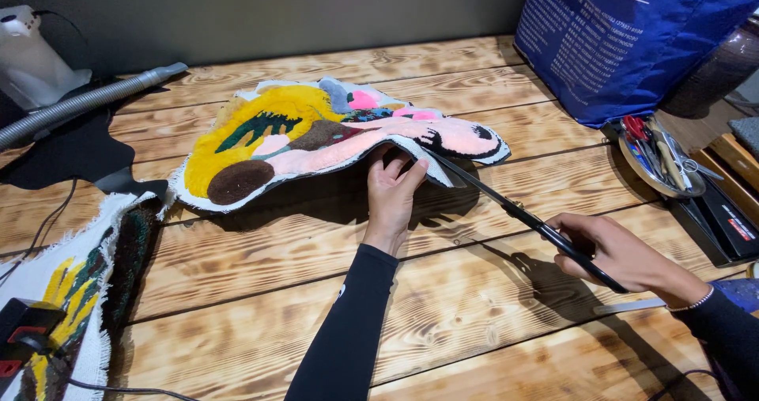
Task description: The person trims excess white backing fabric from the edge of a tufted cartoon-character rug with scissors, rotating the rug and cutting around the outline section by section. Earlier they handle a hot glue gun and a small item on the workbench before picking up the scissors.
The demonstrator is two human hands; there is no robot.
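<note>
right hand (pixel 624 255) is gripping black scissors (pixel 526 215) closed around the handles, blades reaching toward the tufted rug (pixel 316 136). left hand (pixel 391 191) is pinching and lifting the rug's near edge off the wooden table (pixel 261 290). judged step: trimming excess backing along that edge. next move calls for keeping fingers beside, not across, the blades.

The tufted rug (pixel 316 136) shows yellow, pink, brown and dark green patches with a white edge; the scissors (pixel 522 215) are black; the tabletop (pixel 261 290) is brown streaked wood.
</note>
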